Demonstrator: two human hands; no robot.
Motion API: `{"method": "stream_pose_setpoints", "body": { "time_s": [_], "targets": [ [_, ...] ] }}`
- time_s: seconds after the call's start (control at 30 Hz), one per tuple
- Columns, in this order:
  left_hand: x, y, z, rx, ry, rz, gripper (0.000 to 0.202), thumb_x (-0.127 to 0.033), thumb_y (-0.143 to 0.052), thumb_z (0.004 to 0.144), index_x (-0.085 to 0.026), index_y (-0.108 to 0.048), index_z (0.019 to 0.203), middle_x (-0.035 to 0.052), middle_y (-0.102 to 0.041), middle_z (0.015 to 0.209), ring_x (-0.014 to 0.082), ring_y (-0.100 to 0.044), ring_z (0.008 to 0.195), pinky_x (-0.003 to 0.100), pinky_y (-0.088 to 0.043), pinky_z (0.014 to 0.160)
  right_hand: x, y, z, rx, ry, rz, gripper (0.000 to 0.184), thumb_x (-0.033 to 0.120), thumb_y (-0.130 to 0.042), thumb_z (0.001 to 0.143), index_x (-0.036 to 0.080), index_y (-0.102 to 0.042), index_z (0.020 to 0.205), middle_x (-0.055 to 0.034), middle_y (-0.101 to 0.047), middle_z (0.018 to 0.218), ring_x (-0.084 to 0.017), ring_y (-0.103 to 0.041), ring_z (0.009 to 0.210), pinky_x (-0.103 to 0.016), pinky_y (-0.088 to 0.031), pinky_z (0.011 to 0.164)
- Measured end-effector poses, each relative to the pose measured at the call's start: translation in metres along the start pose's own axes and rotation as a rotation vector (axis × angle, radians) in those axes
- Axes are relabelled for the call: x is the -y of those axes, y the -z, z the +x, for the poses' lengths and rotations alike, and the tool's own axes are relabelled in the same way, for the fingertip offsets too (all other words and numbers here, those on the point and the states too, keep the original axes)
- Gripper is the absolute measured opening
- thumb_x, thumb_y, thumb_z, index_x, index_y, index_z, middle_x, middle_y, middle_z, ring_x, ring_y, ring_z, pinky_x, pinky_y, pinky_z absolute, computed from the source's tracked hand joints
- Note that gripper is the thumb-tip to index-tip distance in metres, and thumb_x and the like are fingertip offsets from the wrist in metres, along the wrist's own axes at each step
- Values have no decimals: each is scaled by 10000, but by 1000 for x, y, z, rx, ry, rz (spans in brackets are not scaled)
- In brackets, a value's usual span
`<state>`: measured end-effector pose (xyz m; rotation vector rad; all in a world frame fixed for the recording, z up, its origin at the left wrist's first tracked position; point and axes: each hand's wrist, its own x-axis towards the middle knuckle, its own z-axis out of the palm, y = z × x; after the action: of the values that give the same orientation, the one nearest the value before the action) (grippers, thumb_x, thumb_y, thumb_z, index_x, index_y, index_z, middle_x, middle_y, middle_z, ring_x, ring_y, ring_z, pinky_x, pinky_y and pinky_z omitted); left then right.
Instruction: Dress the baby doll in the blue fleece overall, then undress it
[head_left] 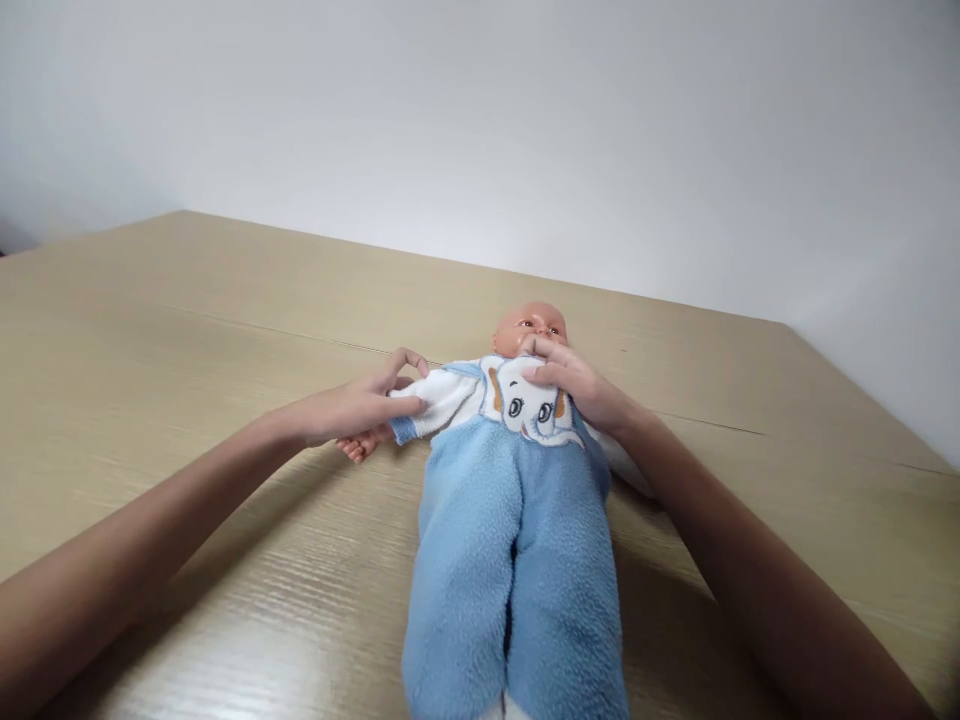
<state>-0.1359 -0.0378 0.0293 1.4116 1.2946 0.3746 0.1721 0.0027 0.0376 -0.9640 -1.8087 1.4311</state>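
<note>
A baby doll lies on its back on the wooden table, head away from me. It wears a fleece suit with blue legs, a white top and an elephant picture on the chest. My left hand pinches the white sleeve near its blue cuff, and the doll's small hand pokes out just below my fingers. My right hand rests on the doll's chest by the chin, its fingers closed on the collar of the suit.
The light wood table stretches wide to the left and behind the doll. A plain white wall stands behind the table's far edge. The table's right edge runs diagonally at the right.
</note>
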Motion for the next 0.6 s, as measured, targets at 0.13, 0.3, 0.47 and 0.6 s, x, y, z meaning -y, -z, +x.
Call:
{"method": "stream_pose_setpoints", "body": {
  "time_s": [0.13, 0.3, 0.47, 0.6],
  "targets": [
    [-4, 0, -2, 2, -28, 23, 558, -486, -744, 934, -352, -364, 1320, 25, -698, 1062, 81, -480, 364, 233, -365, 324, 33, -9, 7, 36, -12, -543, 393, 619, -679, 1004, 232, -705, 1073, -70, -747, 1107, -259, -659, 1047, -344, -456, 886],
    [-11, -6, -6, -43, -20, 70, 602, -575, -751, 947, -336, -359, 1336, 4, -688, 928, 106, -502, 370, 228, -367, 327, 43, -41, 42, 41, -62, -936, 376, 568, -698, 999, 203, -746, 1075, -135, -813, 1136, -329, -715, 1084, -365, -451, 860],
    [-12, -17, -8, -102, -27, 109, 702, -618, -819, 895, -328, -367, 1347, -39, -634, 783, 114, -480, 394, 212, -380, 330, 41, -58, 66, 19, -54, -1094, 192, 334, -624, 1002, 192, -734, 1069, -120, -828, 1059, -267, -717, 887, -350, -418, 702],
    [-2, -20, -9, -101, -106, 138, 631, -560, -775, 934, -340, -350, 1345, 32, -714, 1052, 101, -516, 459, 205, -433, 323, 43, -58, 63, -83, -110, -1233, 237, 261, -619, 979, 150, -767, 1127, -201, -826, 1071, -348, -745, 974, -385, -457, 745]
  ]
}}
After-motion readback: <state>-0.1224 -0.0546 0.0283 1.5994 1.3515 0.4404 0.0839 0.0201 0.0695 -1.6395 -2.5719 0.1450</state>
